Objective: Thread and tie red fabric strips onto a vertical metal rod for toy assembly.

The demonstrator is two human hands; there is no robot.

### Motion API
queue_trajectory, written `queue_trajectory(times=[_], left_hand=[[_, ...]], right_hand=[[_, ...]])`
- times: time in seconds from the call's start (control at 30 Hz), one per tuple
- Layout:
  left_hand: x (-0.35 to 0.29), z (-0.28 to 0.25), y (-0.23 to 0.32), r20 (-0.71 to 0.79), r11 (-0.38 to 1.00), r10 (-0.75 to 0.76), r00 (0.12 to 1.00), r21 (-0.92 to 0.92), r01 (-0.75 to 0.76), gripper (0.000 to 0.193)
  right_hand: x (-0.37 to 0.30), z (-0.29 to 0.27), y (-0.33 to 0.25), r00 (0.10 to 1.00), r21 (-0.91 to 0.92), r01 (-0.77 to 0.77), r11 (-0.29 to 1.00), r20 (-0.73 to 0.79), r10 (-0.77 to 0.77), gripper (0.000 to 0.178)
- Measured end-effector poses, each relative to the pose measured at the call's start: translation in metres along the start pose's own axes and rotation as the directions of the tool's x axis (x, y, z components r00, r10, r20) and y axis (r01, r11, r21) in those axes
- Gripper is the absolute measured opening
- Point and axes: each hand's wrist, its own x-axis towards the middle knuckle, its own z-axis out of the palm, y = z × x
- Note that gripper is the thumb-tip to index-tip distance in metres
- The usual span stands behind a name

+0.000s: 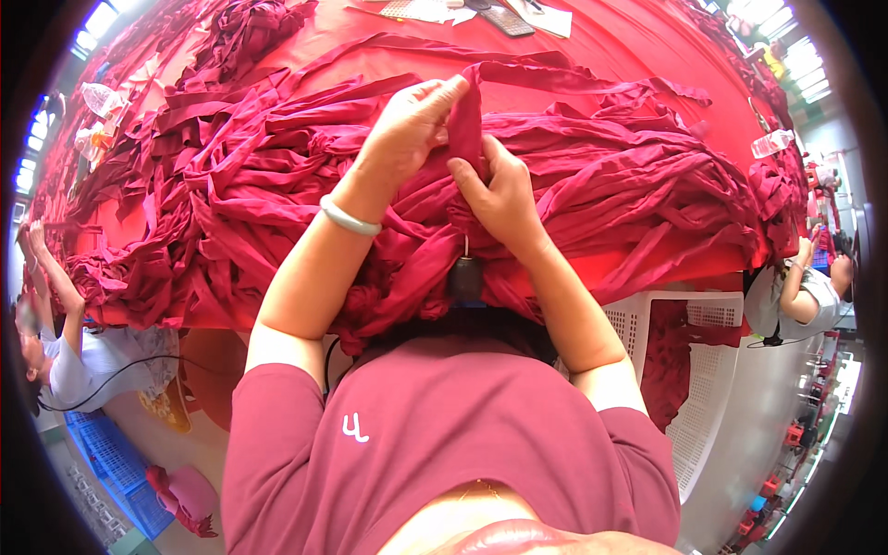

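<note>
A dark red fabric strip (465, 120) is stretched upright between my two hands over the table. My left hand (407, 125), with a pale bangle (350, 215) on its wrist, pinches the strip near its upper fold. Lower down, my right hand (504, 192) grips the same strip between thumb and fingers. Beneath my hands stands a black block-shaped device (465, 277) with a thin metal rod rising from it; cloth hides part of the rod. A thick heap of dark red strips (629, 180) lies around and behind both hands.
Bright red cloth (610, 46) covers the table. A phone-like dark object (507, 20) and papers (550, 20) lie at the far edge. A white perforated basket (712, 398) holding red fabric stands at right, blue crates (111, 462) at lower left. Other people work on both sides.
</note>
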Motion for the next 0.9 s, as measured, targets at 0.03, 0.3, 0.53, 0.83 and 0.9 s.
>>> queue_trajectory(times=[0.03,0.3,0.53,0.83,0.9], left_hand=[[-0.001,0.01,-0.006,-0.133,1.0,-0.012,0.991,-0.03,0.008,0.017],[-0.055,0.006,-0.033,-0.128,0.99,-0.019,0.992,0.138,0.037,0.012],[-0.039,-0.01,-0.016,-0.159,0.978,-0.067,0.985,-0.207,0.033,0.036],[-0.037,0.006,-0.022,-0.121,0.98,0.083,0.989,0.188,-0.059,0.01],[-0.058,0.001,-0.034,-0.076,0.982,-0.006,0.997,0.19,0.02,0.011]], right_hand=[[0.013,0.002,0.017,0.99,0.031,0.139,0.99,-0.036,-0.137,0.038],[0.128,-0.001,0.008,0.964,-0.021,0.229,0.973,-0.135,-0.23,0.035],[0.012,0.009,0.013,0.979,-0.059,0.145,0.988,-0.136,-0.152,0.017],[0.079,-0.02,0.019,0.984,0.027,0.136,0.99,-0.118,-0.132,0.045],[0.099,-0.01,0.018,0.967,-0.103,0.181,0.978,-0.163,-0.196,0.044]])
